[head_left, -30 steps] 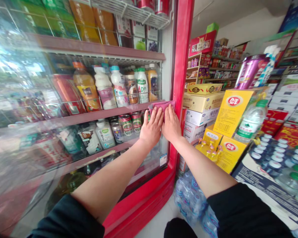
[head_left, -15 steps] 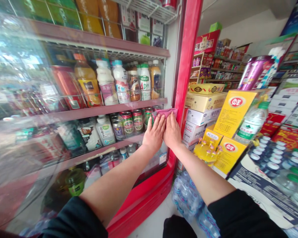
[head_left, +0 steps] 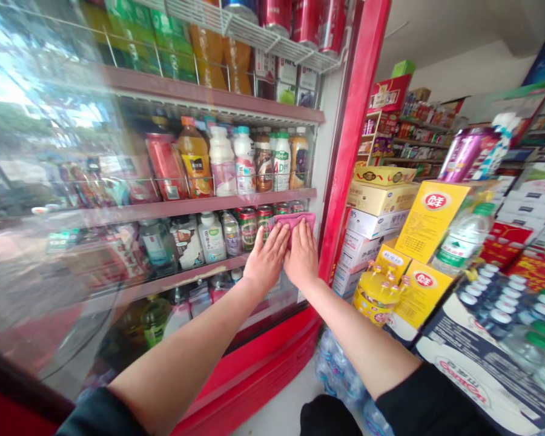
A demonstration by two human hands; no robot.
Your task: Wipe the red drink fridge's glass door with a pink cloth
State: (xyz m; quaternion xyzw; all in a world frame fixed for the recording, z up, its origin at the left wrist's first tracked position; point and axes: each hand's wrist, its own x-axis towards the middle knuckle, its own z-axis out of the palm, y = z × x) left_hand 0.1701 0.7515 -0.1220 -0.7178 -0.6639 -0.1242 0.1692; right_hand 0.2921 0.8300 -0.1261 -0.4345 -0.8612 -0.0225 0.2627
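My left hand (head_left: pixel 267 255) and my right hand (head_left: pixel 301 254) lie side by side on a folded pink cloth (head_left: pixel 295 220), pressing it against the glass door (head_left: pixel 68 157) of a drinks fridge. Both hands have their fingers stretched out flat, the fingertips over the cloth. Behind the glass, level with the cloth, stand beer cans (head_left: pixel 247 229) and a white bottle (head_left: pixel 212 236). The cloth is a little left of the door's red frame (head_left: pixel 345 145). Part of the cloth is hidden under my fingers.
Stacked cartons (head_left: pixel 381 198) and yellow boxes (head_left: pixel 429 221) stand right of the fridge. A large water bottle (head_left: pixel 465 239) leans by them. Wrapped bottle packs (head_left: pixel 340 363) lie on the floor close to my right arm. Small bottles (head_left: pixel 504 309) sit on a dark carton at far right.
The cloth and both hands have slid left across the glass, away from the red frame. The view has turned slightly left and up.
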